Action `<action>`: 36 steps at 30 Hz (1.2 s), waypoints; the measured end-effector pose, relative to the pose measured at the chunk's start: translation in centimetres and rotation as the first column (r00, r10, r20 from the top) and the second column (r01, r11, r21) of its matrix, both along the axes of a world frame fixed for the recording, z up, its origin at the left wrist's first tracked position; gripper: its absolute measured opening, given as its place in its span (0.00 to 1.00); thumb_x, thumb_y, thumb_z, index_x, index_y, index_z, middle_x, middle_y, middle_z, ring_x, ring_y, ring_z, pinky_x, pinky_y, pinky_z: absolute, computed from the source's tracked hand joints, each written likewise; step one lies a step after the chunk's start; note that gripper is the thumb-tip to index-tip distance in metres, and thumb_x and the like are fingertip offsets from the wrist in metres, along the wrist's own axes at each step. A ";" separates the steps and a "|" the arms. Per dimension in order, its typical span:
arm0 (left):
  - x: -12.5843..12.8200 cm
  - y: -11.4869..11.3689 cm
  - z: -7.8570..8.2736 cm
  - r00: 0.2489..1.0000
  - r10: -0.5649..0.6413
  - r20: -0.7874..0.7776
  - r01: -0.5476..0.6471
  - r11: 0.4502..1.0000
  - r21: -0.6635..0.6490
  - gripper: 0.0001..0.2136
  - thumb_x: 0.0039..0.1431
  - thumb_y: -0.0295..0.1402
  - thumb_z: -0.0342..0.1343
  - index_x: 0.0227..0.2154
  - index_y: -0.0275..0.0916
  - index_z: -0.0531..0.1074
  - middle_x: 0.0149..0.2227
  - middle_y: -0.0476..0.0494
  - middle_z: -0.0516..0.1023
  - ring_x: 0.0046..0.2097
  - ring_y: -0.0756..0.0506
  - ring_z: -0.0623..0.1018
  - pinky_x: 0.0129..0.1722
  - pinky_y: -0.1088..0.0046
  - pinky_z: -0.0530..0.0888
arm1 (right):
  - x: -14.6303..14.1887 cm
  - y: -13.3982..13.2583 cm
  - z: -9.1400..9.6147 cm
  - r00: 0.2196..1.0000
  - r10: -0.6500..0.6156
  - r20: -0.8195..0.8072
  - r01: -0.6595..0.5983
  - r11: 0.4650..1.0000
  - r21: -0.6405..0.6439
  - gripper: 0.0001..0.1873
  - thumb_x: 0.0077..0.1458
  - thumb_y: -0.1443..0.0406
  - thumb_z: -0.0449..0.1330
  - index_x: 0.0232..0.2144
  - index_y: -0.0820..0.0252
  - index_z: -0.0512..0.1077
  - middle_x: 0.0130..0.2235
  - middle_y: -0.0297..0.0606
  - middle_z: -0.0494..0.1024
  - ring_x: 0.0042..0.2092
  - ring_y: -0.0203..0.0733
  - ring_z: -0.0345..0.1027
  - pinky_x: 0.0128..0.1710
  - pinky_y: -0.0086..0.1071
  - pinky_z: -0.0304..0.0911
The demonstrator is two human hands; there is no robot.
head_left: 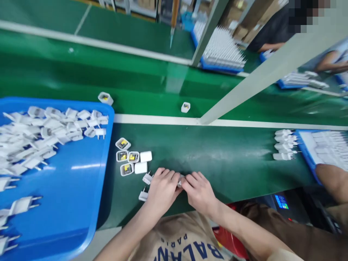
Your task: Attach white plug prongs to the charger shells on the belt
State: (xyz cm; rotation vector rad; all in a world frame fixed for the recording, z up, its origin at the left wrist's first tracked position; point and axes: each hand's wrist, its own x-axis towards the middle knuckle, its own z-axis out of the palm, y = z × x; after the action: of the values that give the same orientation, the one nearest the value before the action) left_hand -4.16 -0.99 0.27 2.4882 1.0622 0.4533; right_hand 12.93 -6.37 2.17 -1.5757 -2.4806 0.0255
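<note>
My left hand (164, 188) and my right hand (199, 191) meet above the green table near its front edge. Fingers of both are closed around a small white charger piece (179, 181), mostly hidden by them. Close by my left hand lie two white plug pieces with metal pins, the nearer one (143, 196) and the farther one (147, 178). Beyond them several open white charger housings (133, 157) show yellow and dark parts inside. Two more white housings, the front one (140, 168) and the back one (146, 156), show plain white faces upward.
On the left, a blue tray (81, 203) holds a heap of white plug pieces. Several plugs (283, 145) stand in a row at right beside another blue tray (307, 154), near a co-worker's arm (333, 181). A slanted metal post (261, 76) rises behind, by a green belt (141, 98) carrying housings.
</note>
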 end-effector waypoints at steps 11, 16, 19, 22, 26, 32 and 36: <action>-2.1 -0.6 2.0 0.987 0.007 0.160 -0.036 0.983 0.178 0.18 0.68 0.39 0.58 0.56 0.35 0.70 0.51 0.36 0.81 0.53 0.37 0.79 0.54 0.56 0.74 | 8.7 1.6 1.4 0.966 -0.240 0.092 0.238 0.971 0.039 0.14 0.73 0.59 0.50 0.42 0.59 0.72 0.37 0.40 0.75 0.38 0.45 0.69 0.37 0.35 0.64; -6.3 -2.0 2.1 0.994 0.095 0.057 -0.108 0.945 0.308 0.17 0.68 0.34 0.57 0.57 0.35 0.72 0.56 0.31 0.78 0.59 0.30 0.75 0.57 0.49 0.73 | 9.4 4.5 5.6 0.949 -0.307 0.072 0.307 0.952 0.007 0.27 0.70 0.46 0.51 0.55 0.61 0.67 0.46 0.47 0.74 0.45 0.50 0.73 0.44 0.40 0.70; -6.9 -2.5 0.9 0.987 0.158 -0.039 -0.130 0.912 0.389 0.19 0.62 0.28 0.60 0.56 0.34 0.74 0.57 0.29 0.78 0.60 0.28 0.75 0.58 0.46 0.73 | 6.6 11.6 6.9 0.900 -0.389 0.196 0.406 0.912 -0.057 0.25 0.72 0.51 0.50 0.63 0.59 0.62 0.55 0.51 0.72 0.52 0.49 0.72 0.50 0.39 0.70; -6.4 -2.5 -0.2 0.977 0.194 -0.090 -0.137 0.890 0.435 0.19 0.59 0.22 0.59 0.54 0.36 0.75 0.52 0.33 0.81 0.57 0.32 0.79 0.57 0.50 0.76 | 3.6 20.1 6.4 0.795 -0.479 0.373 0.532 0.845 -0.049 0.30 0.70 0.56 0.55 0.68 0.60 0.56 0.66 0.63 0.62 0.59 0.60 0.67 0.53 0.48 0.68; -6.2 -2.2 -1.4 0.970 0.239 -0.054 -0.185 0.858 0.480 0.17 0.62 0.21 0.54 0.51 0.38 0.76 0.49 0.38 0.83 0.54 0.37 0.81 0.57 0.54 0.77 | 1.5 27.4 4.6 0.707 -0.535 0.462 0.639 0.763 -0.093 0.25 0.66 0.58 0.63 0.61 0.61 0.68 0.62 0.56 0.69 0.57 0.58 0.70 0.51 0.52 0.71; -6.1 -2.2 -2.6 0.954 0.288 0.089 -0.296 0.844 0.447 0.14 0.65 0.24 0.50 0.49 0.39 0.76 0.46 0.40 0.83 0.52 0.39 0.82 0.56 0.57 0.78 | 2.2 30.2 3.7 0.609 -0.580 0.541 0.721 0.689 -0.072 0.26 0.67 0.56 0.61 0.62 0.58 0.67 0.66 0.48 0.66 0.65 0.58 0.62 0.63 0.62 0.60; -6.2 -1.9 -3.4 0.950 0.271 0.157 -0.313 0.839 0.445 0.13 0.67 0.28 0.50 0.48 0.40 0.76 0.45 0.41 0.83 0.51 0.40 0.82 0.54 0.59 0.79 | 3.7 31.5 4.9 0.592 -0.584 0.556 0.761 0.632 -0.147 0.23 0.67 0.56 0.62 0.59 0.58 0.70 0.61 0.45 0.71 0.58 0.51 0.70 0.57 0.53 0.69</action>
State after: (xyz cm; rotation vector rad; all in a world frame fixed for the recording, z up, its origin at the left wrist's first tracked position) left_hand -10.32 -2.87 -3.16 2.6739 1.4480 1.0098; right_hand 16.61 25.16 7.08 -2.9454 -1.9952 0.0043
